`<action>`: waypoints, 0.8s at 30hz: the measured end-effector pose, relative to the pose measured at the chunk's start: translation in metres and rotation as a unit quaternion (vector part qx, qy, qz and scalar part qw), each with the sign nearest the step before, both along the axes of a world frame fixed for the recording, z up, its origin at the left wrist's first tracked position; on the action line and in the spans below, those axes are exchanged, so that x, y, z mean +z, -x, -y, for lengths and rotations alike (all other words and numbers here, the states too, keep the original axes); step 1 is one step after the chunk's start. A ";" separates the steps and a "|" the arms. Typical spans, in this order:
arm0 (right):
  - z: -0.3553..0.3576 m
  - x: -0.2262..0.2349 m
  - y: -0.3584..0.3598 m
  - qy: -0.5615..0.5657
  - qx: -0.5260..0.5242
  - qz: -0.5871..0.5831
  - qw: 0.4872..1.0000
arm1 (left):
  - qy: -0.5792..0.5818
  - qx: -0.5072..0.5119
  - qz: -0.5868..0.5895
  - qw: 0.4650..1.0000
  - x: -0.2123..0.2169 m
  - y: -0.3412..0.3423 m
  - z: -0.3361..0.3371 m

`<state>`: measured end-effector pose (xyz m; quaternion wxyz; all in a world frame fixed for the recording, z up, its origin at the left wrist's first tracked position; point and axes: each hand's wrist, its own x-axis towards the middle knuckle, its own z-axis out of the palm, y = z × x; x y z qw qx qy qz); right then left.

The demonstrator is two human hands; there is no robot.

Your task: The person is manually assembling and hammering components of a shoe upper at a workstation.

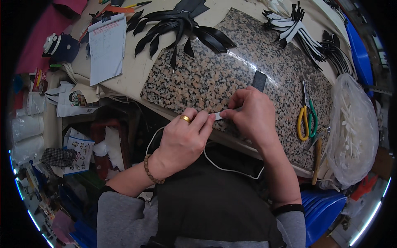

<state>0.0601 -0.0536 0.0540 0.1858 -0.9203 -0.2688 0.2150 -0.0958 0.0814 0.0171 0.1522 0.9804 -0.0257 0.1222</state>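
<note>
My left hand, with a gold ring and a beaded bracelet, and my right hand meet over the near edge of a speckled stone slab. Between them is a short white strip. The fingers of both hands are closed in a pinch, one at each end of it; its ends are hidden under the fingertips. Just beyond my right hand lies a dark flat rectangular piece on the slab. A thin white cord loops below my hands across the dark apron.
Black strips lie at the slab's far left, beside a clipboard with paper. White-and-black strips are at far right. Scissors with yellow and green handles, a wooden-handled tool and a clear bag of white pieces line the right side.
</note>
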 end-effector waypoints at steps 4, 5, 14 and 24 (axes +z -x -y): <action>0.033 -0.021 -0.011 -0.175 -0.024 0.003 0.984 | 0.050 -0.017 0.015 0.999 0.002 -0.001 -0.006; 0.050 -0.026 -0.013 -0.228 -0.070 0.024 0.971 | 0.085 -0.021 0.024 0.996 0.004 -0.001 -0.012; 0.137 -0.012 0.035 -0.159 -0.170 -0.002 0.973 | 0.187 0.010 0.091 0.978 0.009 -0.032 0.026; 0.158 0.012 0.059 -0.284 -0.037 -0.177 0.942 | 0.197 -0.172 0.037 0.964 -0.021 -0.102 0.018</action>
